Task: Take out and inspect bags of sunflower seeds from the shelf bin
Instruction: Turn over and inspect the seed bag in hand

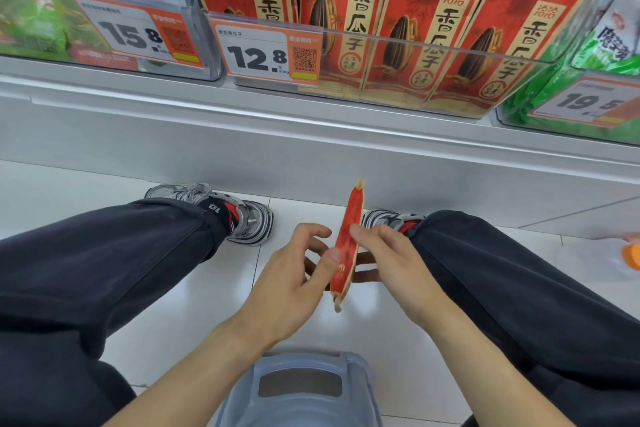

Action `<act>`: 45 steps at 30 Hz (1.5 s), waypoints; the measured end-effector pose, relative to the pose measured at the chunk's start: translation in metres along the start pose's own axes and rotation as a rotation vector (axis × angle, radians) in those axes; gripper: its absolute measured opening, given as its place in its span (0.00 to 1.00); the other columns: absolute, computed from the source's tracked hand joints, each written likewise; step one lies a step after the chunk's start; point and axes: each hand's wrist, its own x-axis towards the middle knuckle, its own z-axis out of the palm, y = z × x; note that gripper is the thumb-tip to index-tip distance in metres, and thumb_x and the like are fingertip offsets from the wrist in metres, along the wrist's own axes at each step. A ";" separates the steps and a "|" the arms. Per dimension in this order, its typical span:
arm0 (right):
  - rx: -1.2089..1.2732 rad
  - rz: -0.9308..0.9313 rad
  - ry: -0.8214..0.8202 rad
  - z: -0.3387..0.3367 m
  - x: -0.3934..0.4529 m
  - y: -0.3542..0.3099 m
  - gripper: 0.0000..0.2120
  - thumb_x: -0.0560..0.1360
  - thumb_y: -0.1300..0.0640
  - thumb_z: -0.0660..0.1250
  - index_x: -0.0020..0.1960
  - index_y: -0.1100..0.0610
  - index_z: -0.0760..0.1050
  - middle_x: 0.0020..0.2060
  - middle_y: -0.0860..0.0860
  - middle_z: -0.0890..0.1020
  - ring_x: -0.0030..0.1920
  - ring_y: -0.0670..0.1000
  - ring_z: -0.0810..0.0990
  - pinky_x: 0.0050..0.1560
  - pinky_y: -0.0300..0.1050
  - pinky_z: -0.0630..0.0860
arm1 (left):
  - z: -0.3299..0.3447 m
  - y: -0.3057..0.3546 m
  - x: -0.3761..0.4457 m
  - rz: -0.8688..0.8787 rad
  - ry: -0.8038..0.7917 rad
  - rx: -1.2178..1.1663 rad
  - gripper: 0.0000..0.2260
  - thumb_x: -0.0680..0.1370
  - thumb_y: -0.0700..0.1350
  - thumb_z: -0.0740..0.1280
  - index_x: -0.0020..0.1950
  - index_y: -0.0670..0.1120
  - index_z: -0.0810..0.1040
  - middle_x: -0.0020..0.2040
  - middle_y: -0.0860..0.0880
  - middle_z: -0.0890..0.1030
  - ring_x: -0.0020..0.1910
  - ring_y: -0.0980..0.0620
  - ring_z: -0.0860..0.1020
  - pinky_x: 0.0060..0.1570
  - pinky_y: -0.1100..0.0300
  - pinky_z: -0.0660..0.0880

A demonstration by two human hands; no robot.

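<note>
Both hands (291, 274) (384, 253) around edge-on seed bag (346, 246), long axis toward shelf.

White shelf (242, 121) spans upper frame; clear bin (433, 45) at upper centre holds upright red sunflower seed bags (426, 21). Tiled floor (194, 291) below carries two sneakers (242, 215), grey stool (298, 388) at bottom centre.
</note>
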 end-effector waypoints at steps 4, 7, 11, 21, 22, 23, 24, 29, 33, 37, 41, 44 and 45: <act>0.021 0.042 0.056 -0.002 0.004 0.003 0.26 0.80 0.39 0.61 0.56 0.62 0.80 0.47 0.55 0.87 0.47 0.53 0.87 0.52 0.54 0.85 | 0.001 0.001 0.000 0.014 -0.041 0.004 0.09 0.82 0.56 0.64 0.60 0.56 0.74 0.53 0.59 0.83 0.47 0.55 0.83 0.46 0.57 0.81; 0.096 0.016 0.056 0.000 0.002 0.004 0.28 0.78 0.39 0.64 0.55 0.66 0.79 0.46 0.55 0.87 0.48 0.52 0.87 0.54 0.52 0.84 | 0.000 0.005 0.000 0.018 -0.012 0.012 0.04 0.82 0.50 0.66 0.54 0.52 0.77 0.47 0.57 0.85 0.46 0.56 0.84 0.46 0.61 0.79; 0.121 -0.079 -0.080 -0.004 -0.001 0.003 0.25 0.67 0.45 0.80 0.45 0.65 0.74 0.49 0.58 0.87 0.53 0.57 0.86 0.63 0.57 0.79 | -0.004 0.011 0.000 0.048 0.083 0.014 0.09 0.83 0.46 0.64 0.46 0.44 0.78 0.41 0.56 0.86 0.42 0.54 0.84 0.44 0.62 0.79; 0.251 -0.055 -0.189 -0.014 -0.004 -0.005 0.23 0.67 0.65 0.77 0.55 0.73 0.71 0.55 0.63 0.84 0.51 0.63 0.86 0.45 0.52 0.85 | -0.003 0.003 0.003 0.189 0.075 0.139 0.11 0.83 0.51 0.60 0.47 0.51 0.80 0.56 0.61 0.82 0.51 0.61 0.81 0.47 0.73 0.73; 0.258 -0.063 -0.204 -0.016 -0.004 -0.005 0.25 0.66 0.64 0.77 0.55 0.74 0.71 0.55 0.64 0.84 0.51 0.63 0.86 0.46 0.52 0.85 | -0.003 0.002 0.003 0.202 0.081 0.138 0.12 0.83 0.51 0.60 0.46 0.50 0.80 0.56 0.60 0.82 0.52 0.60 0.81 0.48 0.73 0.73; 0.265 -0.071 -0.218 -0.016 -0.003 -0.005 0.25 0.66 0.64 0.77 0.56 0.74 0.71 0.54 0.64 0.84 0.51 0.63 0.86 0.47 0.53 0.85 | -0.004 0.001 0.004 0.211 0.085 0.132 0.13 0.83 0.52 0.60 0.46 0.50 0.80 0.55 0.60 0.81 0.53 0.59 0.81 0.49 0.72 0.73; 0.273 -0.079 -0.228 -0.017 -0.002 -0.004 0.25 0.66 0.64 0.77 0.56 0.75 0.70 0.54 0.64 0.84 0.52 0.63 0.86 0.48 0.55 0.85 | -0.004 0.002 0.004 0.214 0.084 0.123 0.13 0.83 0.52 0.60 0.46 0.50 0.80 0.55 0.60 0.81 0.53 0.58 0.81 0.49 0.71 0.74; 0.275 -0.115 -0.213 -0.016 0.001 -0.001 0.20 0.65 0.64 0.78 0.50 0.69 0.73 0.52 0.60 0.85 0.52 0.64 0.86 0.53 0.61 0.83 | -0.004 0.005 0.002 0.122 0.078 0.002 0.09 0.82 0.52 0.62 0.50 0.50 0.78 0.55 0.61 0.83 0.48 0.56 0.84 0.48 0.66 0.77; 0.010 -0.166 -0.086 -0.013 0.003 0.003 0.22 0.61 0.53 0.83 0.45 0.59 0.74 0.50 0.50 0.87 0.51 0.54 0.87 0.51 0.52 0.83 | -0.003 0.012 0.000 0.043 0.043 -0.101 0.16 0.80 0.55 0.63 0.65 0.51 0.72 0.53 0.57 0.85 0.47 0.56 0.85 0.46 0.67 0.77; -0.224 -0.173 0.040 -0.008 0.005 0.009 0.19 0.64 0.44 0.81 0.43 0.50 0.74 0.50 0.44 0.86 0.46 0.48 0.86 0.46 0.53 0.85 | -0.003 0.004 0.001 0.012 0.062 0.000 0.16 0.83 0.56 0.62 0.69 0.53 0.71 0.52 0.56 0.86 0.47 0.57 0.85 0.49 0.55 0.82; -0.127 -0.103 0.179 -0.006 0.006 0.001 0.16 0.78 0.47 0.70 0.61 0.51 0.69 0.51 0.50 0.84 0.40 0.49 0.86 0.35 0.45 0.82 | -0.003 -0.003 0.005 -0.045 0.095 -0.015 0.11 0.86 0.45 0.58 0.67 0.49 0.72 0.49 0.52 0.85 0.40 0.50 0.86 0.41 0.49 0.84; -0.095 -0.116 0.175 -0.010 0.008 -0.002 0.14 0.81 0.49 0.66 0.64 0.51 0.70 0.50 0.49 0.84 0.36 0.50 0.85 0.32 0.40 0.79 | -0.003 -0.005 0.006 -0.081 0.102 -0.030 0.10 0.86 0.42 0.57 0.64 0.49 0.74 0.47 0.52 0.85 0.42 0.51 0.85 0.45 0.52 0.82; -0.103 -0.119 0.162 -0.011 0.008 -0.002 0.12 0.81 0.49 0.65 0.63 0.52 0.72 0.48 0.49 0.85 0.35 0.50 0.85 0.32 0.40 0.78 | -0.003 -0.006 0.007 -0.096 0.105 -0.042 0.10 0.86 0.41 0.57 0.62 0.50 0.76 0.47 0.53 0.85 0.45 0.53 0.84 0.48 0.55 0.81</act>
